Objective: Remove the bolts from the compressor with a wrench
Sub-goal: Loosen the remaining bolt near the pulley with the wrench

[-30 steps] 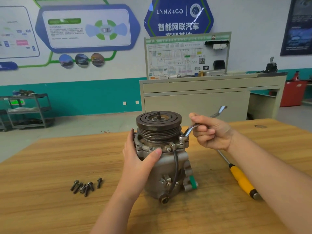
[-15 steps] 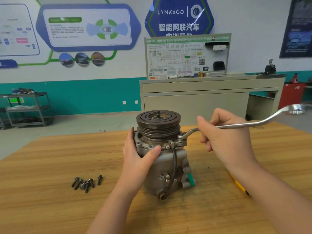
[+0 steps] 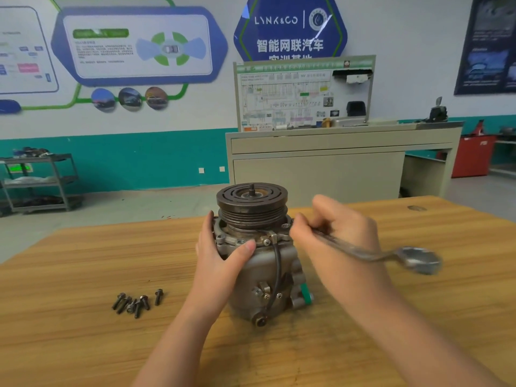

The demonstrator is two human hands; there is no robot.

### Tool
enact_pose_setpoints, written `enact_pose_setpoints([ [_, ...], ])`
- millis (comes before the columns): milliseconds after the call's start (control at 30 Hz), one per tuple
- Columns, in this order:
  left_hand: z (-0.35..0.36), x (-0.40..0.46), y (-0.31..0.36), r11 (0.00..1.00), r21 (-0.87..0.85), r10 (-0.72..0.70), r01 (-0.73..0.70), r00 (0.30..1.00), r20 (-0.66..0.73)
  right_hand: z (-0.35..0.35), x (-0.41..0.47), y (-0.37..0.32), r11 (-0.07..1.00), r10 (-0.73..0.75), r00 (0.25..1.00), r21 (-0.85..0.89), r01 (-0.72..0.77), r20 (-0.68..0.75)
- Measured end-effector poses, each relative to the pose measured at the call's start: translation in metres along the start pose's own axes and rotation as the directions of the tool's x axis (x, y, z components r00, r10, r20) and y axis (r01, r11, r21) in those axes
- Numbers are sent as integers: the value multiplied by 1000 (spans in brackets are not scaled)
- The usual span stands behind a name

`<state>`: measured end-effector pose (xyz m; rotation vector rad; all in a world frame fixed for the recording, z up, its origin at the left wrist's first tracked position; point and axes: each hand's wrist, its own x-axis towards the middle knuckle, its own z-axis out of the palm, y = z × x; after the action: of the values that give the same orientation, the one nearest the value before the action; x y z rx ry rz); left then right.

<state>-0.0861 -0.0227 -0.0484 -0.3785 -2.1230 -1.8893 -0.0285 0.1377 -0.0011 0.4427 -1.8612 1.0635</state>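
Observation:
The grey compressor (image 3: 261, 277) stands upright in the middle of the wooden table (image 3: 83, 317), its dark grooved pulley (image 3: 252, 202) on top. My left hand (image 3: 220, 263) grips its left side, thumb across the front below the flange. My right hand (image 3: 335, 233) holds a silver ring wrench (image 3: 371, 254) at the compressor's upper right edge. The handle sweeps toward me and to the right, its free ring end blurred. The working end is hidden behind my fingers. Several removed bolts (image 3: 136, 300) lie in a cluster left of the compressor.
A beige workbench (image 3: 335, 163) with a wiring training board stands beyond the table. A grey metal cart (image 3: 42, 182) is at the far left and a red cabinet (image 3: 472, 157) at the far right. My right forearm covers the table at the right.
My right hand has swung the wrench handle from the far side round to the right and then toward me. My left hand and the compressor have kept still. The yellow screwdriver is hidden now.

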Motion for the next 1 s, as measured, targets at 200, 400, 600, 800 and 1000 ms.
enact_pose_setpoints([
  [200, -1, 0, 0, 1000, 0, -11, 11, 1000, 7, -26, 35, 54, 458, 353, 810, 669, -585, 468],
  [400, -1, 1, -1, 1000, -5, -3, 3, 1000, 6, -3, 86, 104, 141, 113, 412, 396, -907, 904],
  [600, -2, 2, -3, 1000, 13, 8, -8, 1000, -1, 22, 86, 123, -157, -62, 358, 345, -925, 932],
  [800, -2, 4, -4, 1000, 10, 7, -7, 1000, 8, -13, 86, 84, 132, 364, 655, 659, -740, 662],
  [1000, -1, 4, -5, 1000, 19, 13, -14, 1000, 4, -23, 31, 42, 773, 434, 898, 479, -416, 79],
])
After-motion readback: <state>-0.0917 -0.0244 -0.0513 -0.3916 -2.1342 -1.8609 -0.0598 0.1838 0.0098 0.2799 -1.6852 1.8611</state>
